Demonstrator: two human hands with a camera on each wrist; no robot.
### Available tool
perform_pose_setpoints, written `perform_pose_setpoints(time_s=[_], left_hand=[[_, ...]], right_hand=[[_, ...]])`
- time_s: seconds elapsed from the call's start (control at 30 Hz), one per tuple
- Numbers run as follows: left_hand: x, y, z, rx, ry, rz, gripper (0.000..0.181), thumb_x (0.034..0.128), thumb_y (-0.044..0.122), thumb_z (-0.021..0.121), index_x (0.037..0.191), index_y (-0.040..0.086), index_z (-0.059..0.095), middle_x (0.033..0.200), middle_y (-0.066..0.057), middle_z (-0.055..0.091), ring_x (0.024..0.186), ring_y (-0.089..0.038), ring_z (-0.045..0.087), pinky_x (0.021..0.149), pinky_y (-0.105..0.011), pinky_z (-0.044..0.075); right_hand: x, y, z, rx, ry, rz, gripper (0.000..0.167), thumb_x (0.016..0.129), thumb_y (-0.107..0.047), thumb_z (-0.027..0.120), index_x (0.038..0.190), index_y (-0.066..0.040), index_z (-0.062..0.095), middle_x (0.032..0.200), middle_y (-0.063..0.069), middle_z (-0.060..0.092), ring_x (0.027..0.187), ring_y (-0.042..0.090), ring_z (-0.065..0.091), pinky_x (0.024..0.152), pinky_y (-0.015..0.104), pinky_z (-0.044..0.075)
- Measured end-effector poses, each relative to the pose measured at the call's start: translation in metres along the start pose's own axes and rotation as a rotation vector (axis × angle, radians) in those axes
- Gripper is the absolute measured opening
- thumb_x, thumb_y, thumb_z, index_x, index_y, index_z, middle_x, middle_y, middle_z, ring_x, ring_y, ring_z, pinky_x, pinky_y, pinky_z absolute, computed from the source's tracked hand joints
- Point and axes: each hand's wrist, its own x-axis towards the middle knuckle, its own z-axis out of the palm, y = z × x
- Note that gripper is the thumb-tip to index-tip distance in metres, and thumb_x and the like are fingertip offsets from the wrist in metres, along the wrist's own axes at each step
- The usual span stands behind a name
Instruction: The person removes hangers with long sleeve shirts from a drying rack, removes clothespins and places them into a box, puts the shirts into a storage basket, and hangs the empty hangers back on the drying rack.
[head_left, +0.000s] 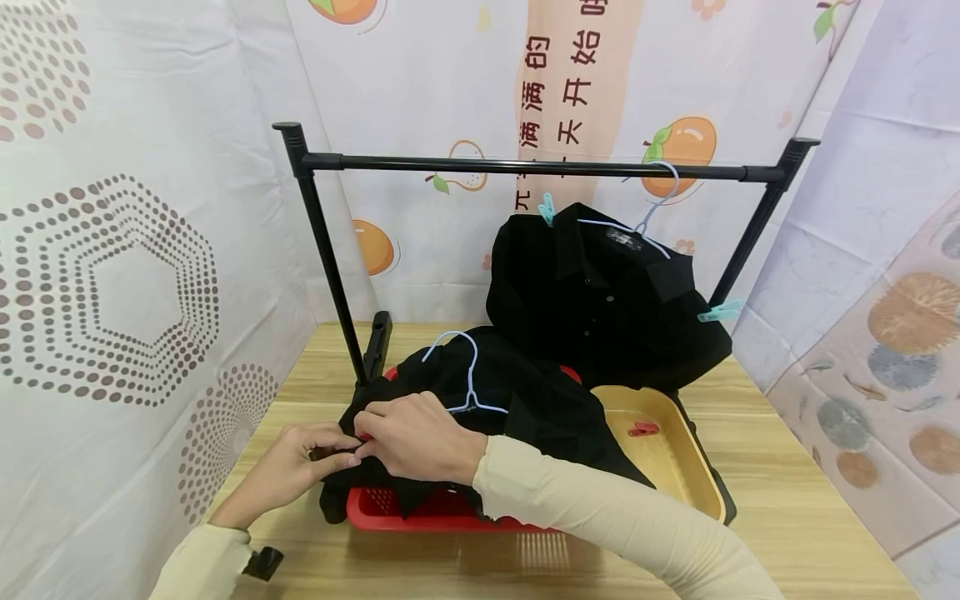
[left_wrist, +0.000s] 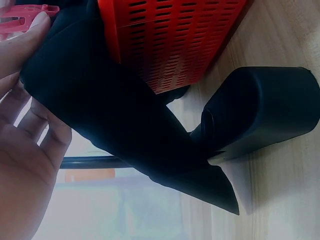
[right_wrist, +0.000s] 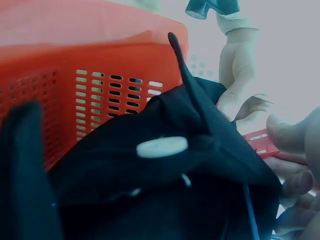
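Observation:
A black shirt (head_left: 540, 417) lies over a red basket (head_left: 442, 523), with a light blue hanger (head_left: 472, 367) at its collar. At the shirt's left end, my left hand (head_left: 292, 467) grips the black cloth between thumb and fingers. My right hand (head_left: 423, 437) meets it there and pinches a red clothespin (right_wrist: 261, 144) against the shirt's edge. In the left wrist view the clothespin (left_wrist: 22, 17) shows beside my left thumb. Whether its jaws have closed on the cloth is hidden.
A black rack's bar (head_left: 525, 167) spans the back. From it hangs another black shirt (head_left: 600, 308) on a blue hanger (head_left: 660, 196), with a cyan clothespin (head_left: 547, 208) at each shoulder. A yellow tray (head_left: 675, 446) at the right holds a red clothespin (head_left: 643, 428).

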Motion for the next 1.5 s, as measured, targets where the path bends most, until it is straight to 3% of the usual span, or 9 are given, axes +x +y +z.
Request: perform_pose_setpoints(time_s=[0.33,0.57,0.87,1.0,1.23,1.5], left_hand=[[-0.001,0.001,0.000,-0.021,-0.004,0.017,0.025,0.0861,0.002,0.081,0.104,0.019,0.082,0.088,0.008,0.073,0.067,-0.007,0.058,0.057,-0.026,0.049],[-0.001,-0.002,0.001,-0.038,0.005,0.043,0.031,0.0853,-0.002,0.080,0.113,0.013,0.081,0.094,0.007,0.075,0.068,-0.006,0.057,0.055,-0.025,0.048],[-0.001,-0.001,0.001,-0.021,0.000,0.040,0.027,0.0860,0.001,0.081,0.111,0.013,0.082,0.095,0.008,0.075,0.072,-0.007,0.060,0.059,-0.024,0.049],[0.000,0.000,-0.001,-0.023,-0.007,0.032,0.026,0.0867,0.002,0.081,0.108,0.017,0.082,0.093,0.010,0.074,0.071,-0.007,0.059,0.059,-0.025,0.049],[-0.001,-0.001,-0.001,-0.017,-0.020,0.016,0.023,0.0889,0.007,0.080,0.102,0.026,0.082,0.086,0.014,0.070,0.066,-0.006,0.056,0.057,-0.027,0.048],[-0.002,-0.003,-0.001,-0.008,-0.020,0.016,0.021,0.0891,0.008,0.080,0.104,0.023,0.082,0.081,0.016,0.065,0.066,-0.004,0.053,0.057,-0.026,0.046]], right_hand=[[-0.001,0.003,0.005,0.104,0.078,0.004,0.004,0.098,-0.020,0.072,0.095,-0.019,0.072,0.089,-0.011,0.068,0.062,0.000,0.054,0.050,0.010,0.030],[-0.001,0.004,0.003,0.222,0.116,0.035,0.008,0.095,-0.011,0.072,0.093,-0.019,0.073,0.090,-0.008,0.070,0.062,0.000,0.054,0.053,0.008,0.034],[0.001,0.004,0.002,0.305,0.162,0.058,0.009,0.096,-0.010,0.073,0.090,-0.017,0.071,0.086,-0.009,0.068,0.063,-0.001,0.054,0.057,0.008,0.037],[0.002,0.004,-0.001,0.312,0.120,0.100,0.003,0.097,-0.017,0.074,0.097,-0.016,0.071,0.087,-0.009,0.066,0.068,-0.004,0.054,0.062,0.007,0.040],[0.002,0.003,-0.004,0.314,-0.021,0.204,0.028,0.100,-0.040,0.069,0.114,-0.017,0.072,0.102,-0.012,0.069,0.087,-0.004,0.060,0.073,0.009,0.045],[0.001,0.004,-0.005,0.359,0.028,0.200,0.031,0.099,-0.040,0.070,0.117,-0.015,0.072,0.101,-0.012,0.069,0.091,0.001,0.066,0.078,0.008,0.045]])
